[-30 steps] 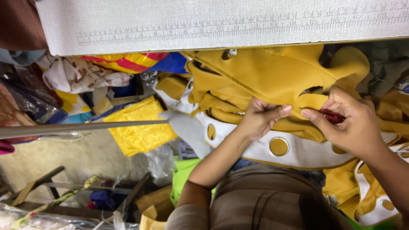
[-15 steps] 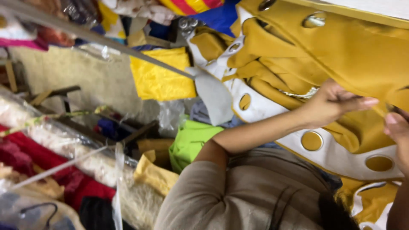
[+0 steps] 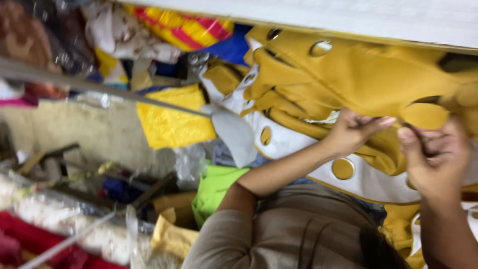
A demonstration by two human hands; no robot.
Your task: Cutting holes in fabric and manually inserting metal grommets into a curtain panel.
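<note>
Two bare hands work one mustard-yellow fabric piece lying beside a white panel with three yellow circles. Left hand pinches a fold, arm extended; right hand grips the cloth, fingers curled.

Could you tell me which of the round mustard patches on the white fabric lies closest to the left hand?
The round mustard patch just below the left hand, beside the wrist. The smaller oval patch sits farther off on the white fabric.

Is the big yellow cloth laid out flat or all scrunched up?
Scrunched up. The yellow cloth bunches in thick folds where the left hand and right hand pinch it.
</note>
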